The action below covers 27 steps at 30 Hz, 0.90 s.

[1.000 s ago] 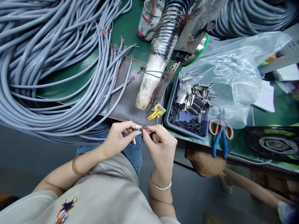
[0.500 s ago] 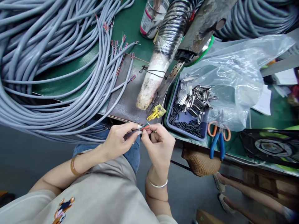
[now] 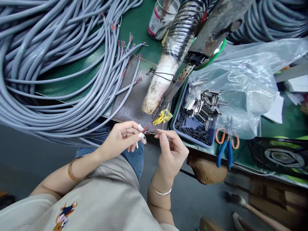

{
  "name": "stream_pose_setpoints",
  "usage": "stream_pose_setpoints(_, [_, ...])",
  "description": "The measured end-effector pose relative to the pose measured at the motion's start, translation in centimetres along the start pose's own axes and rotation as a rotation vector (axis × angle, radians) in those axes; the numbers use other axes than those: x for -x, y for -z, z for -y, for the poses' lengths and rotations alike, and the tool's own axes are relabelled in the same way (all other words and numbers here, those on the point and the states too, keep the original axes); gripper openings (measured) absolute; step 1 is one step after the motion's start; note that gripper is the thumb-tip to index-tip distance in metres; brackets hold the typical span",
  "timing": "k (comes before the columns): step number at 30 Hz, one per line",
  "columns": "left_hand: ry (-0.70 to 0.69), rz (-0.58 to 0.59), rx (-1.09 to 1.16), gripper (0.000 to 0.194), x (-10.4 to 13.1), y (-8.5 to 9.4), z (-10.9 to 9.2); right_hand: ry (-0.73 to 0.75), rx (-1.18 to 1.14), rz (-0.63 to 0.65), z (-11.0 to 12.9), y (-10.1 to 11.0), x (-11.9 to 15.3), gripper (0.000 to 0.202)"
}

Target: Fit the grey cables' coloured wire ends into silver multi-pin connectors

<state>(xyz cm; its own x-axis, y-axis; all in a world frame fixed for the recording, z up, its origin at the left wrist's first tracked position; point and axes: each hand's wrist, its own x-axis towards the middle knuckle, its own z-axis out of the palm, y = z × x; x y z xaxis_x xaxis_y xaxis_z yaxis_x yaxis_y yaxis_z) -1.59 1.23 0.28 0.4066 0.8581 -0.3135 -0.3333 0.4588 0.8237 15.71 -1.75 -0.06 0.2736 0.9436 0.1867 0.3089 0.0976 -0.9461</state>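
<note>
Above my lap, at the table's front edge, my left hand (image 3: pixel 127 136) pinches the end of a cable, whose thin coloured wires (image 3: pixel 146 128) fan out past the fingertips. My right hand (image 3: pixel 172 150) is closed just to the right, thumb against fingers, on something thin and dark that reaches toward the wires; I cannot make out what it is. Just beyond the hands lies a yellow piece (image 3: pixel 160 118) on the dark plate (image 3: pixel 125 110). A bundle of grey cables (image 3: pixel 96 106) with stripped ends spreads over the left side.
A blue tray (image 3: pixel 210 138) holds metal connectors (image 3: pixel 205 104) and small black pieces (image 3: pixel 196 133). Pliers (image 3: pixel 225 150) lie right of it, near a plastic bag (image 3: pixel 245 96). A wrapped hose (image 3: pixel 160 77) and a metal nozzle (image 3: pixel 178 83) hang over the plate. A person's legs (image 3: pixel 255 211) show lower right.
My right hand has moved right, away from my left fingertips. The coloured wires now stand spread between the hands. The person's feet at lower right have shifted.
</note>
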Motion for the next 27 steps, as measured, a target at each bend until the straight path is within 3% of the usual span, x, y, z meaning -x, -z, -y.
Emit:
stream_pose_setpoints(10, [0.053, 0.005, -0.023, 0.031, -0.13, -0.61, -0.2, -0.048, 0.015, 0.242, 0.23, 0.36, -1.0, 0.009])
stream_pose_setpoints(27, [0.03, -0.041, -0.054, 0.034, -0.25, -0.8, 0.2, -0.053, 0.01, 0.199, 0.6, -0.02, -0.83, 0.008])
